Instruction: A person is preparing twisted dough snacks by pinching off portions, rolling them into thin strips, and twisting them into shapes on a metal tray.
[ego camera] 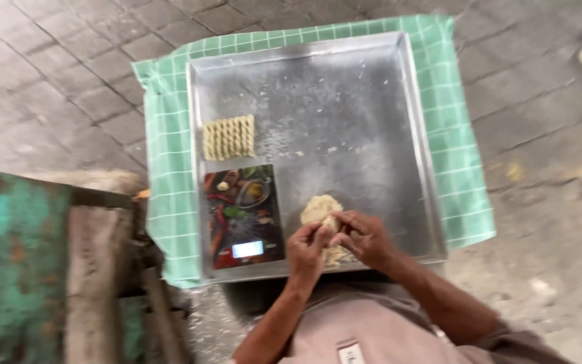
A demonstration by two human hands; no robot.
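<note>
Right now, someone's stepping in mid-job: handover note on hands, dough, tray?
Left hand and right hand: both pinching a small piece of dough at the near edge of the metal tray.
Dough lump lies just beyond the hands.
Done: one ridged shaped block at the tray's left.
Kitchen scale sits in the tray, nothing on it.
Left: the lump is unshaped.

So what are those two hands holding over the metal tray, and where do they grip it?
A small piece of pale dough, pinched between the fingertips of the left hand and right hand, beside the larger dough lump.
</note>
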